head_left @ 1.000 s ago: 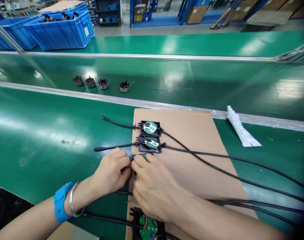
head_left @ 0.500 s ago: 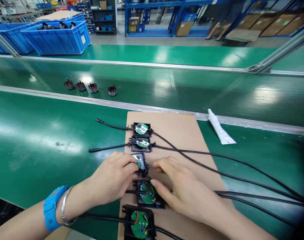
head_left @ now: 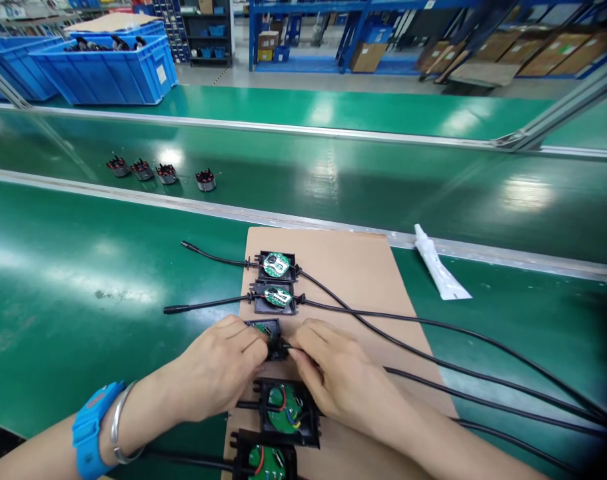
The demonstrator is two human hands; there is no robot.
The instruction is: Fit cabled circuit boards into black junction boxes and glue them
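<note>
My left hand (head_left: 220, 367) is closed on the left side of a small black plastic housing (head_left: 274, 328) with a green circuit board in it; its fingertips partly hide the board. My right hand (head_left: 336, 367) pinches a black cable (head_left: 286, 346) at the housing's right end. Two similar housings with boards, an upper one (head_left: 277, 265) and one just below it (head_left: 274, 297), lie beyond my fingers. Nearer me rest another open housing (head_left: 310, 427) with red, blue and yellow wires, and a further one (head_left: 240, 453) cut by the frame's lower edge.
Under the housings lies a cardboard sheet (head_left: 343, 260) on the green bench (head_left: 108, 267). Black cables (head_left: 463, 325) run off right. A white tube (head_left: 436, 263) lies beside the cardboard. Several motor stators (head_left: 166, 174) stand on the green belt behind a metal rail. Blue bins (head_left: 103, 73) sit farther back.
The held housing has gone from tilted to lying flatter on the cardboard. My right hand has moved left and closed on the cable at its end. The whole view has shifted slightly.
</note>
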